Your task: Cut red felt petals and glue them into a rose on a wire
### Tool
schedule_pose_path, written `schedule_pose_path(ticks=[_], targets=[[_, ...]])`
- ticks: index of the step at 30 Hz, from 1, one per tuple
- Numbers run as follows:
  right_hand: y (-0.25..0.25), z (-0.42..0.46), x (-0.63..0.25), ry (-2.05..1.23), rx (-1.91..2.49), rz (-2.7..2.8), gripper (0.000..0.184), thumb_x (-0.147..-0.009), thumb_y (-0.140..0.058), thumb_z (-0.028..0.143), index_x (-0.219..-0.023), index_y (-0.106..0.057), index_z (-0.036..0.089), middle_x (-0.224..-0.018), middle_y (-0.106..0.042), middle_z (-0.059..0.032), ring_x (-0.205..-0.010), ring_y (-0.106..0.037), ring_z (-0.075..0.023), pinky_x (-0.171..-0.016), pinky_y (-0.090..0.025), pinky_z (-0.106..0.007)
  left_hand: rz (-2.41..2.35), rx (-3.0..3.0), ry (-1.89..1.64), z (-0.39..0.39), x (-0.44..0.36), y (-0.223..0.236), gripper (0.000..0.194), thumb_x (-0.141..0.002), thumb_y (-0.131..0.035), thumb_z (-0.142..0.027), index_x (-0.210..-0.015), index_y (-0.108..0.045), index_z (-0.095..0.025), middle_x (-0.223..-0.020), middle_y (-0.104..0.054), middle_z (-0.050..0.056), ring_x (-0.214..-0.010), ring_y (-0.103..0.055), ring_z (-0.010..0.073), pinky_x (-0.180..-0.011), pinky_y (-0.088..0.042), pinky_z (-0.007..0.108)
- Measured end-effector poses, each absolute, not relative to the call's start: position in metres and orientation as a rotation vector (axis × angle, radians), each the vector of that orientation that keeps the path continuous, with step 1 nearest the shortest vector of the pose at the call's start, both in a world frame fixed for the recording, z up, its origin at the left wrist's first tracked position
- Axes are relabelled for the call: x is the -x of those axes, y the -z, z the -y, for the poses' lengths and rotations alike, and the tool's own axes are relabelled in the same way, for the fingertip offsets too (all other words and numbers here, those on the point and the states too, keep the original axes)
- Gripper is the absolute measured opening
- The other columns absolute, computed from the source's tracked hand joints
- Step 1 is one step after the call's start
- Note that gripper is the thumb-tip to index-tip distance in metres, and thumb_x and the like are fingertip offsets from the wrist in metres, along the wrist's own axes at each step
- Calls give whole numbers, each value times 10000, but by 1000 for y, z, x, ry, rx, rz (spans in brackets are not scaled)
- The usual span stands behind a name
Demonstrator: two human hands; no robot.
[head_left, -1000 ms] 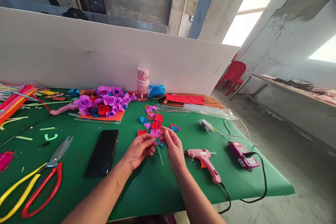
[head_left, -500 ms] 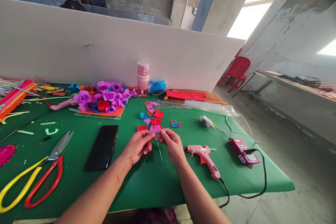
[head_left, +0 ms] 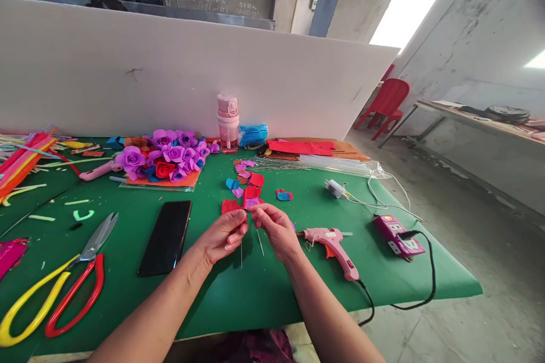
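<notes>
As the head view shows, the left hand (head_left: pixel 225 236) and right hand (head_left: pixel 276 233) meet left of the pink glue gun (head_left: pixel 322 236), each grip pressed thumb to forefinger, seemingly pinching one of two thin wires (head_left: pixel 260 243). These point downward, also left of the gun, upper ends hidden. They look light, slim and easily bent; a fingertip hold near the top should suit.

Left fingers (head_left: pixel 235 218): pinched | right fingers (head_left: pixel 264 216): pinched, just beside | forearms (head_left: pixel 155 295): converging forward
</notes>
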State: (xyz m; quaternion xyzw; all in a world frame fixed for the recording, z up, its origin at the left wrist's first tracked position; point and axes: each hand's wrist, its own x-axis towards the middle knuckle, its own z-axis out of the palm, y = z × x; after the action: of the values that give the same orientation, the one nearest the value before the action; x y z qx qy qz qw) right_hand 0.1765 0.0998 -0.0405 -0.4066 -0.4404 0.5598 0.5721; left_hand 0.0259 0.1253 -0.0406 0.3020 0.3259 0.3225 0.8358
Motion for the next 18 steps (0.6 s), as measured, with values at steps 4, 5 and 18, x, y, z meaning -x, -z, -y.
schedule_pose_path(ticks=[4, 5, 18], targets=[[38, -100, -175, -1306, 935, 1024, 201, -677, -715, 358, -821, -734, 219, -768, -678, -23, -715, -576, -153, -728, -452, -293, -708, -660, -674, -126, -26, 41, 323, -636, -773, -355, -715, -547, -138, -517, -546, -57, -276, -324, -28, -246, -239, 81], [38, -100, -174, -1313, 931, 1015, 184, -659, -730, 342, -797, -734, 219, -768, -685, -21, -734, -589, -160, -744, -453, -301, -710, -670, -668, -126, -26, 41, 327, -635, -774, -360, -728, -555, -135, -518, -547, -57, -276, -328, -27, -245, -244, 80], [50, -100, -163, -846, 1125, 1179, 175, -748, -630, 346, -648, -599, 205, -651, -555, 7, -632, -481, -139, -630, -401, -267, -684, -572, -727, -124, -35, 50, 278, -662, -765, -302, -757, -571, -127, -527, -557, -52, -277, -334, -30, -246, -268, 68]])
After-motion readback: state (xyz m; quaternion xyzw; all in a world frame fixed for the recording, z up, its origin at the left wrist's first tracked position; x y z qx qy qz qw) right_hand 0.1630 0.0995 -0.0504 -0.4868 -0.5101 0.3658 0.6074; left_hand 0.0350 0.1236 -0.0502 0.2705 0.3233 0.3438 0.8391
